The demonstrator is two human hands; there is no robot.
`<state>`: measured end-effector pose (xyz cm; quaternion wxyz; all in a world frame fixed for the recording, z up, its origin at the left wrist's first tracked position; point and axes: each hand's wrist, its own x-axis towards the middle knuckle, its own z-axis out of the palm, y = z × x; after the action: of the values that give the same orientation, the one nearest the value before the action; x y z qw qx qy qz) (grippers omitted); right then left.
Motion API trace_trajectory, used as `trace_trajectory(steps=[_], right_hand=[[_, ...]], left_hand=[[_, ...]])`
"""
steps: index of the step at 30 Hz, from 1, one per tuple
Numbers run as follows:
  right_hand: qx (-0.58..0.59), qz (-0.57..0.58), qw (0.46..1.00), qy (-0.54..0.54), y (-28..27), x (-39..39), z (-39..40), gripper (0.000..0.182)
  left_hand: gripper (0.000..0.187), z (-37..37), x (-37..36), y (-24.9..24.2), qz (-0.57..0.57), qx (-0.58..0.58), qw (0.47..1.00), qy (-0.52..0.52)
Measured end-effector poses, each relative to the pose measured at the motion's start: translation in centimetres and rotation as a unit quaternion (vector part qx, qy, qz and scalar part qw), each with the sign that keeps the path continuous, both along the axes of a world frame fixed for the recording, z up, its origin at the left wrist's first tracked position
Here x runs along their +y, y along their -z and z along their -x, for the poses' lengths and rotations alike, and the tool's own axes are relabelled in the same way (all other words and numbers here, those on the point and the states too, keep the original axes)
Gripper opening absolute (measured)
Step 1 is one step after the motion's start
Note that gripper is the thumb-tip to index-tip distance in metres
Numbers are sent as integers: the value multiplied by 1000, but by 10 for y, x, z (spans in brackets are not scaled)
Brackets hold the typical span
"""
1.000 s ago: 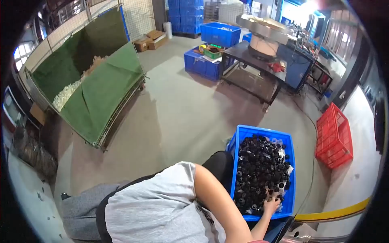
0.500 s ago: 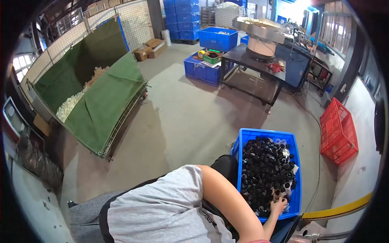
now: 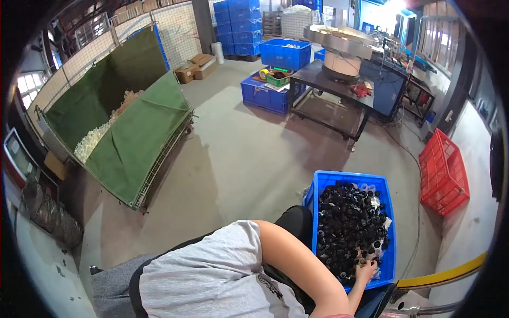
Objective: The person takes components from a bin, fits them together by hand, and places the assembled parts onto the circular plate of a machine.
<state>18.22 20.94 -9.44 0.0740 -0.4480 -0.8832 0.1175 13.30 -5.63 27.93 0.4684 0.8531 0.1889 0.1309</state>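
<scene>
My left hand [image 3: 365, 271] is at the near right part of a blue plastic bin [image 3: 393, 233]. Its fingers curl down among small black plastic parts [image 3: 344, 217] that look like caps. What the fingers hold is too small to make out. Whitish translucent pieces [image 3: 375, 202] lie mixed with the black ones, mostly along the bin's right side. My bent left arm [image 3: 297, 259] crosses the lower part of the view, with the forearm over the bin's near rim. My right hand is out of view.
A green cloth-sided cart [image 3: 143, 138] with pale parts stands on the left. Beyond the bin, a round feeder bowl [image 3: 339, 42] sits on a dark metal table [image 3: 328, 82]. A red crate [image 3: 442, 175] leans by the right wall, near a yellow bar [image 3: 442, 276].
My left hand stays at the same part of the bin, its fingers shifted slightly among the parts. The view has tilted a little, so the bin sits slightly lower.
</scene>
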Motion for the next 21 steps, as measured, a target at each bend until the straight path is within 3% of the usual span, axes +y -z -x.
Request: trace_trajectory(steps=[21], right_hand=[[12,10,1000,0,0,-1,5,42]], left_hand=[[49,12,-6,1,22,22,999,29]])
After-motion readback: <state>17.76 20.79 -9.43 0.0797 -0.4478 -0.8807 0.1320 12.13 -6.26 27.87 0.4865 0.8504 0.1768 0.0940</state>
